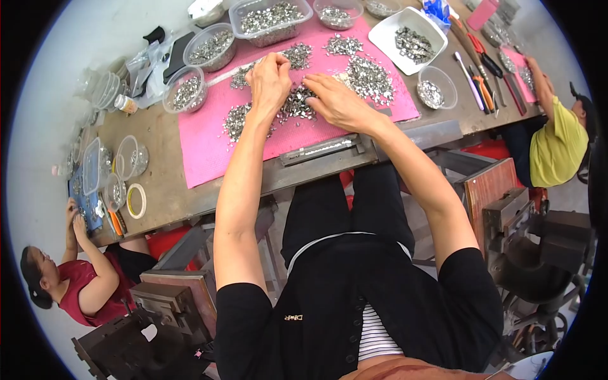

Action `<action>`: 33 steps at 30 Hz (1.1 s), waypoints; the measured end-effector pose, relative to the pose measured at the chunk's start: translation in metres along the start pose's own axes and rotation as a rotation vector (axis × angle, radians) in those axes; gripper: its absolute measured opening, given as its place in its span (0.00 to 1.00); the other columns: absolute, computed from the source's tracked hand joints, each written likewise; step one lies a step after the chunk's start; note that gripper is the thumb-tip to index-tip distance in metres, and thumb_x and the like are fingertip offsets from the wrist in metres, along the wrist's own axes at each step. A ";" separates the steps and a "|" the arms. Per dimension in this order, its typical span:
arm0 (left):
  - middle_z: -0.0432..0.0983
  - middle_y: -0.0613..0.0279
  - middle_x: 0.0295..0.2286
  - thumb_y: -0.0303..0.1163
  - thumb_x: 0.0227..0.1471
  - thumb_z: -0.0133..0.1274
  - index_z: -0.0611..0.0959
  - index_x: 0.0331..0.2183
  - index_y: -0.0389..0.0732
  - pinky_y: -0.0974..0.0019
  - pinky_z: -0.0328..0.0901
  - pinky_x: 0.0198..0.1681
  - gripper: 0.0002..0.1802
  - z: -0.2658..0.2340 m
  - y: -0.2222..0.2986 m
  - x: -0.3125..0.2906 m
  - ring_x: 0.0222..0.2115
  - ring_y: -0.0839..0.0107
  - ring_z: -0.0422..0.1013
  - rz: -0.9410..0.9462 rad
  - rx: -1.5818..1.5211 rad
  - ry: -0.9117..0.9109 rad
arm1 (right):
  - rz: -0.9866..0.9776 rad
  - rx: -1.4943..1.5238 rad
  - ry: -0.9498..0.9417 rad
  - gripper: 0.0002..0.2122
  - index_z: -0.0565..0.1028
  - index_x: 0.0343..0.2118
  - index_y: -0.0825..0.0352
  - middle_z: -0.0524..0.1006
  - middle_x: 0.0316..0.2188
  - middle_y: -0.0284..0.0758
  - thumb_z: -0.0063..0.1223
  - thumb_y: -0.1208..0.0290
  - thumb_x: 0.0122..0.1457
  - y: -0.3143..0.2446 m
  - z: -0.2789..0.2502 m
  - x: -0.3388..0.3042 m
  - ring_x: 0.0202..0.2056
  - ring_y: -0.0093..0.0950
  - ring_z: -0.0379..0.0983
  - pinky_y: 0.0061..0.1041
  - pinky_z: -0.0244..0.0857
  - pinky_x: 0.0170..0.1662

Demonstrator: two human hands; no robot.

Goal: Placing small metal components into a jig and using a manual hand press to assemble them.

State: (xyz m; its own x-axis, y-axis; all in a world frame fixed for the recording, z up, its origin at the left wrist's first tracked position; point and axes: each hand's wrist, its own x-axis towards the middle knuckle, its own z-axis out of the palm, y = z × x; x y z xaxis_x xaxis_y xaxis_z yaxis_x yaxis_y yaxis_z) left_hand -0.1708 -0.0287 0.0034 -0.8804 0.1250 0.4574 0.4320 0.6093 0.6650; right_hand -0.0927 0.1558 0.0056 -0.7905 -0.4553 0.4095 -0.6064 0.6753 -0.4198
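Note:
My left hand [269,83] is over the pink mat [202,142], its fingers bent and drawn together; whatever they may hold is hidden. Beside it my right hand [342,102] lies low with fingers stretched and thumb apart, touching a dark pile of small shiny metal pieces [296,106]. Around the hands are more heaps: a bright silvery pile [370,80] to the right, a pile [237,121] by my left forearm, and two farther heaps [297,56] [343,45].
Clear plastic tubs [212,47] of metal pieces line the far side, with a white tray [392,31] at right. Pliers [484,94] lie beyond a round tub [437,87]. A metal bar [323,151] sits at the bench edge. Co-workers sit left [95,285] and right [560,149].

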 end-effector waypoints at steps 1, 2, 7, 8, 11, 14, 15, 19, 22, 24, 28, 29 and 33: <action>0.81 0.56 0.31 0.32 0.54 0.54 0.80 0.33 0.41 0.49 0.61 0.47 0.06 -0.003 -0.001 -0.002 0.38 0.53 0.75 -0.009 -0.027 -0.001 | 0.000 -0.001 0.005 0.22 0.69 0.55 0.77 0.70 0.56 0.54 0.50 0.64 0.65 0.003 0.006 0.004 0.59 0.50 0.65 0.42 0.58 0.63; 0.81 0.55 0.31 0.31 0.54 0.53 0.80 0.33 0.40 0.49 0.62 0.46 0.06 -0.006 -0.001 -0.004 0.37 0.52 0.75 -0.019 -0.054 -0.002 | -0.014 -0.064 -0.016 0.23 0.69 0.55 0.77 0.70 0.56 0.54 0.49 0.62 0.65 0.006 0.010 0.008 0.60 0.50 0.64 0.42 0.57 0.64; 0.79 0.55 0.28 0.29 0.59 0.53 0.78 0.37 0.35 0.62 0.70 0.36 0.07 -0.020 -0.007 -0.026 0.29 0.66 0.76 0.044 -0.017 0.009 | 0.028 0.111 -0.140 0.20 0.74 0.50 0.75 0.73 0.53 0.51 0.50 0.61 0.66 -0.007 -0.003 0.010 0.56 0.47 0.68 0.40 0.64 0.59; 0.79 0.55 0.28 0.28 0.59 0.53 0.78 0.37 0.35 0.63 0.70 0.35 0.07 -0.020 -0.006 -0.029 0.29 0.67 0.76 0.025 -0.045 0.012 | 0.026 0.111 -0.142 0.20 0.74 0.50 0.75 0.73 0.53 0.51 0.50 0.61 0.66 -0.007 -0.002 0.012 0.56 0.47 0.68 0.40 0.64 0.59; 0.78 0.52 0.28 0.27 0.57 0.53 0.77 0.36 0.35 0.58 0.69 0.37 0.06 -0.016 0.005 -0.032 0.31 0.59 0.75 -0.030 -0.127 -0.004 | -0.069 -0.053 0.044 0.21 0.72 0.51 0.76 0.72 0.53 0.52 0.50 0.60 0.65 0.003 0.009 0.014 0.57 0.47 0.68 0.41 0.63 0.60; 0.78 0.48 0.28 0.25 0.55 0.53 0.77 0.35 0.35 0.52 0.69 0.39 0.05 -0.016 0.004 -0.034 0.33 0.51 0.75 -0.062 -0.178 -0.002 | -0.058 -0.069 -0.036 0.23 0.71 0.52 0.77 0.71 0.55 0.52 0.50 0.60 0.65 0.001 0.014 0.012 0.57 0.47 0.67 0.41 0.63 0.60; 0.78 0.48 0.28 0.25 0.56 0.53 0.76 0.35 0.35 0.52 0.69 0.38 0.05 -0.017 0.006 -0.036 0.32 0.51 0.76 -0.058 -0.185 0.007 | -0.012 -0.024 -0.109 0.25 0.70 0.54 0.77 0.70 0.56 0.52 0.51 0.58 0.65 -0.003 0.008 0.012 0.58 0.47 0.66 0.41 0.62 0.61; 0.78 0.48 0.28 0.25 0.56 0.53 0.76 0.35 0.35 0.53 0.69 0.37 0.05 -0.021 0.010 -0.035 0.31 0.51 0.76 -0.081 -0.182 0.026 | -0.020 -0.008 -0.104 0.26 0.69 0.55 0.76 0.70 0.57 0.51 0.51 0.55 0.65 -0.007 0.005 0.020 0.60 0.46 0.64 0.40 0.62 0.61; 0.78 0.49 0.28 0.25 0.57 0.52 0.76 0.35 0.35 0.54 0.69 0.37 0.05 -0.023 0.015 -0.039 0.31 0.52 0.76 -0.098 -0.205 0.026 | -0.136 -0.152 -0.010 0.23 0.72 0.52 0.74 0.73 0.54 0.48 0.48 0.55 0.66 -0.006 0.016 0.015 0.56 0.45 0.68 0.41 0.63 0.59; 0.78 0.49 0.28 0.25 0.57 0.52 0.76 0.35 0.34 0.54 0.69 0.36 0.04 -0.026 0.015 -0.042 0.30 0.53 0.76 -0.078 -0.204 0.034 | -0.086 0.007 -0.059 0.21 0.74 0.49 0.73 0.75 0.50 0.48 0.48 0.57 0.66 -0.001 0.008 0.019 0.53 0.45 0.70 0.41 0.64 0.57; 0.78 0.49 0.27 0.24 0.57 0.52 0.76 0.35 0.35 0.54 0.69 0.36 0.04 -0.031 0.023 -0.047 0.30 0.54 0.76 -0.108 -0.232 0.003 | 0.020 0.016 0.122 0.09 0.79 0.40 0.71 0.79 0.37 0.45 0.50 0.73 0.62 0.030 0.004 0.038 0.43 0.43 0.74 0.38 0.69 0.49; 0.78 0.49 0.27 0.24 0.57 0.52 0.76 0.35 0.35 0.55 0.69 0.35 0.04 -0.030 0.028 -0.049 0.30 0.55 0.76 -0.128 -0.254 -0.016 | 0.059 -0.057 0.202 0.07 0.80 0.37 0.70 0.78 0.32 0.43 0.52 0.75 0.60 0.038 0.006 0.043 0.39 0.42 0.74 0.39 0.69 0.45; 0.79 0.59 0.29 0.26 0.60 0.52 0.77 0.38 0.35 0.67 0.69 0.36 0.05 -0.025 0.042 -0.065 0.30 0.72 0.74 -0.067 -0.216 -0.100 | 0.021 -0.182 0.248 0.05 0.81 0.34 0.67 0.77 0.32 0.40 0.55 0.74 0.57 0.063 0.022 0.056 0.38 0.41 0.72 0.38 0.68 0.45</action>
State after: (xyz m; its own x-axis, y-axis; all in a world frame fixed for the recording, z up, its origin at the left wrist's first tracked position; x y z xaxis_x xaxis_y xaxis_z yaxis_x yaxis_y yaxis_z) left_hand -0.0906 -0.0311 0.0169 -0.9189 0.1731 0.3545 0.3942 0.4382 0.8079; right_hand -0.1776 0.1599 -0.0158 -0.7444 -0.2997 0.5967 -0.5472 0.7860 -0.2879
